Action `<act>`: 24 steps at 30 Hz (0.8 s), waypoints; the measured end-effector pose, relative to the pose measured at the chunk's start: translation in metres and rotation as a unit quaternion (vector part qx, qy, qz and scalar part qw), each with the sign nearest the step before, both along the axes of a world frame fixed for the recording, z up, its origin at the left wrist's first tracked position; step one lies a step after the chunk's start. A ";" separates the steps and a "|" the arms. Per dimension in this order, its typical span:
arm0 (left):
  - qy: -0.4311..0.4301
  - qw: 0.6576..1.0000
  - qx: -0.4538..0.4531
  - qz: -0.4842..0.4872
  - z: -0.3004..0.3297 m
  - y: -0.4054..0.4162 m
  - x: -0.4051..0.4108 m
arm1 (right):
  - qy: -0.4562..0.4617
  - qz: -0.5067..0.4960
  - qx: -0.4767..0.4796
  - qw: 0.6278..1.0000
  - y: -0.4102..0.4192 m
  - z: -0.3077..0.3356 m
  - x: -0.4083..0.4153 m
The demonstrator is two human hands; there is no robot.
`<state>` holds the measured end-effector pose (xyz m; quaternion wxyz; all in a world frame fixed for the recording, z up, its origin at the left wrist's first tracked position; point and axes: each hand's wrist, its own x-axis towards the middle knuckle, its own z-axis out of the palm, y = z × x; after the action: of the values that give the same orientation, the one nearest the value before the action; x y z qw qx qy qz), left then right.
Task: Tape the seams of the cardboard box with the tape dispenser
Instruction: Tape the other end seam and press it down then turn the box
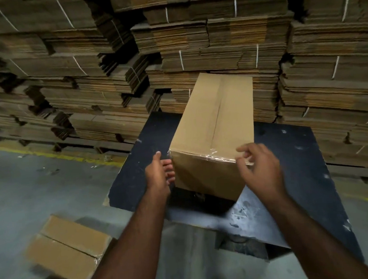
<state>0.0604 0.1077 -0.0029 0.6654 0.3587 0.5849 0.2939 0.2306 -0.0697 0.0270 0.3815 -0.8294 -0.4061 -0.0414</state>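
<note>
A long cardboard box [213, 133] lies on a dark counter [293, 153], its length running from the person toward twelve o'clock, its top centre seam under clear tape [210, 157] that also wraps the near top edge. The left hand [159, 173] sits at the box's nine o'clock side by the near corner, thumb up, fingers straight against the side wall, its grip holding nothing. The right hand [259, 166] hovers at the near right corner, about three o'clock, fingers loosely spread and blurred, gripping nothing. A second taped box [71, 247] lies on the floor at seven o'clock. Bundled flat cardboard stacks [107, 57] fill the background.
</note>
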 end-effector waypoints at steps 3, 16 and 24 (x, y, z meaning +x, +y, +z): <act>-0.023 0.994 -0.069 -0.084 0.001 0.023 -0.001 | -0.023 0.080 -0.046 0.995 0.056 0.009 -0.027; -0.119 0.970 -0.168 -0.130 -0.020 0.049 -0.004 | -0.049 0.082 -0.186 0.978 0.152 -0.013 -0.079; -0.098 0.990 -0.077 -0.068 -0.035 0.061 -0.003 | -0.060 0.062 -0.187 0.978 0.153 -0.014 -0.085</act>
<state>0.0571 0.1690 -0.0376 0.7635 0.3143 0.5125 0.2356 0.1458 0.0836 0.0131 0.1961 -0.8551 -0.4798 0.0091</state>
